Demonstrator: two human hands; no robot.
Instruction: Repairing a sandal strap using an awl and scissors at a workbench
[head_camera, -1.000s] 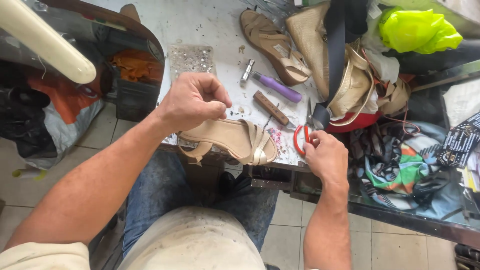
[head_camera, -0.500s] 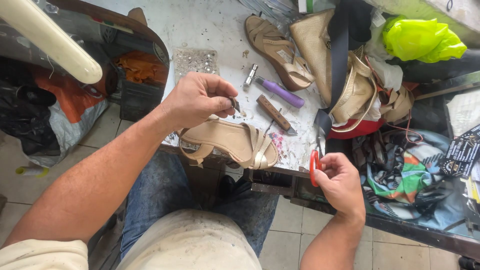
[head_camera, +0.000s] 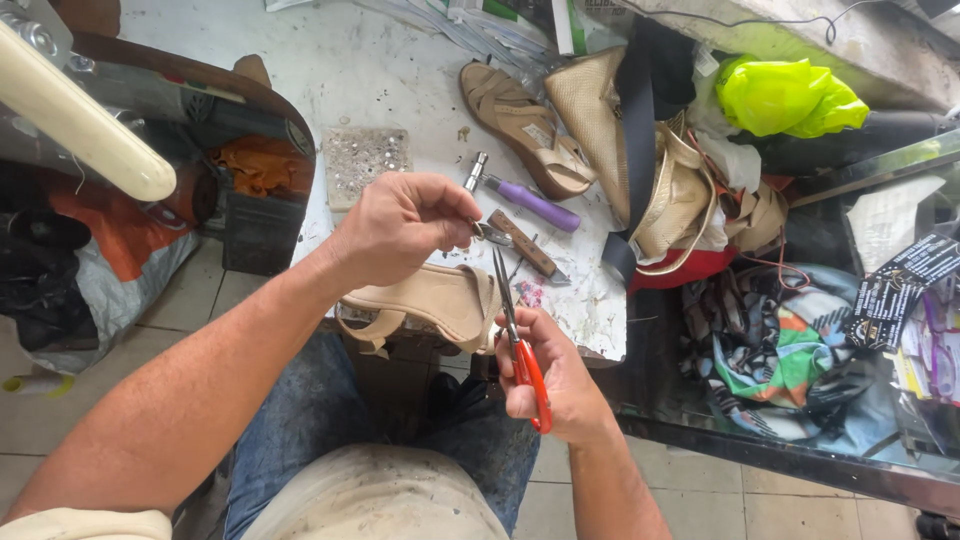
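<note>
My left hand (head_camera: 405, 222) hovers over the worktable's front edge, fingers pinched on a small metal piece (head_camera: 487, 232) next to a strap end. A beige sandal (head_camera: 430, 300) lies just below that hand, hanging partly over the table edge. My right hand (head_camera: 562, 385) grips red-handled scissors (head_camera: 518, 335), whose blades point up toward the pinched piece. The blade tips sit just under my left fingertips.
On the speckled white table (head_camera: 330, 70) lie a purple-handled tool (head_camera: 525, 197), a wooden-handled knife (head_camera: 525, 243), a tray of small studs (head_camera: 365, 160) and another tan sandal (head_camera: 520, 125). Bags, straps and a yellow-green cloth (head_camera: 785, 95) pile up at right. A cream pole (head_camera: 75, 115) crosses upper left.
My right hand has brought the scissors from the right side in toward my left hand, blades now raised. My left hand has lifted slightly off the sandal.
</note>
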